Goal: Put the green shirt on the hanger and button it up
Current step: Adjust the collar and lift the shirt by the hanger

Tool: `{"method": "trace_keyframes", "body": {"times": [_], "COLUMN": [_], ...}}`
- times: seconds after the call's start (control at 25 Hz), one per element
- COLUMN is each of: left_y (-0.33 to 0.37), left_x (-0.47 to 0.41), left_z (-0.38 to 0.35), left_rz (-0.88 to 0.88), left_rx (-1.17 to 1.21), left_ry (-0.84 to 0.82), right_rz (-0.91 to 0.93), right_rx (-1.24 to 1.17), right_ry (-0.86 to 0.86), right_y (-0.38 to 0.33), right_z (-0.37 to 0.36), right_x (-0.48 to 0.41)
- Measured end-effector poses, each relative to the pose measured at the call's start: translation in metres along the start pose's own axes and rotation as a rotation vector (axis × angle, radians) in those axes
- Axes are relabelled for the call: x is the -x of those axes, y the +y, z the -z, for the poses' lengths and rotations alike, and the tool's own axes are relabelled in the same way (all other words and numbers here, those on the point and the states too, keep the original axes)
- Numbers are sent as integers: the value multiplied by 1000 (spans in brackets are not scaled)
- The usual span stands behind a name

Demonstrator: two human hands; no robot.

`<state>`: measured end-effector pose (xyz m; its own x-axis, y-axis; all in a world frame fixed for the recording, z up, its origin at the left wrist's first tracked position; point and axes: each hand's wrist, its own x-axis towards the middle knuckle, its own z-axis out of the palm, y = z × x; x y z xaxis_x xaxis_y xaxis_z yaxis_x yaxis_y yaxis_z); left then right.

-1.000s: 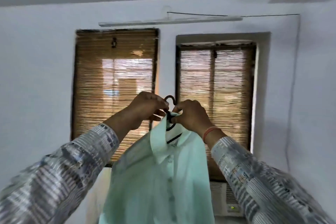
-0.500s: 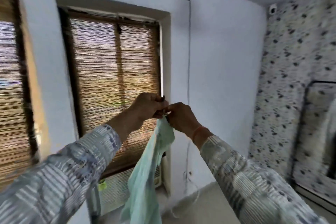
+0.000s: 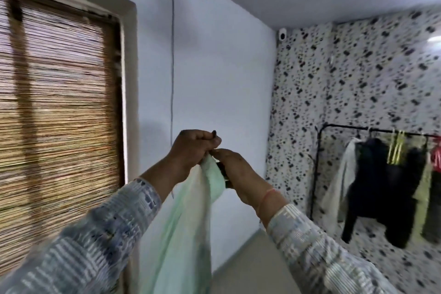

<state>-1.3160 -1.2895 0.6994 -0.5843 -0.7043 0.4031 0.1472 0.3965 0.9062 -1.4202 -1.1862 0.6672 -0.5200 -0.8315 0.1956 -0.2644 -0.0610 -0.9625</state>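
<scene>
Both arms raised fwd, elbows bent, sleeves [image 3: 95,241] down to wrists. L hand [image 3: 193,148] uppermost, fingers curled, gripping shirt [image 3: 188,222] at its top. R hand [image 3: 235,167] just below, touching L, fingers pinching same cloth. Orange band [image 3: 269,194] on R wrist.

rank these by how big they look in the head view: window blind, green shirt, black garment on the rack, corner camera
1. window blind
2. green shirt and black garment: about alike, and the shirt is much nearer the camera, so unranked
3. corner camera
</scene>
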Motion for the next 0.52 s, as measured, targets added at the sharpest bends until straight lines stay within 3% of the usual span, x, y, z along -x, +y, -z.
{"method": "trace_keyframes", "body": {"times": [0.16, 0.4, 0.52], "left_y": [-26, -89, -133], "left_x": [-79, -210, -278], "left_z": [-63, -134, -176], "left_rz": [29, 51, 93], "left_rx": [79, 112, 24], "left_ry": [-46, -154, -335], "right_rz": [-45, -36, -38], "right_rx": [21, -42, 4], "right_ry": [33, 414, 572], "right_y": [37, 97, 128], "right_z": [54, 134, 175], "right_x": [-71, -194, -260]}}
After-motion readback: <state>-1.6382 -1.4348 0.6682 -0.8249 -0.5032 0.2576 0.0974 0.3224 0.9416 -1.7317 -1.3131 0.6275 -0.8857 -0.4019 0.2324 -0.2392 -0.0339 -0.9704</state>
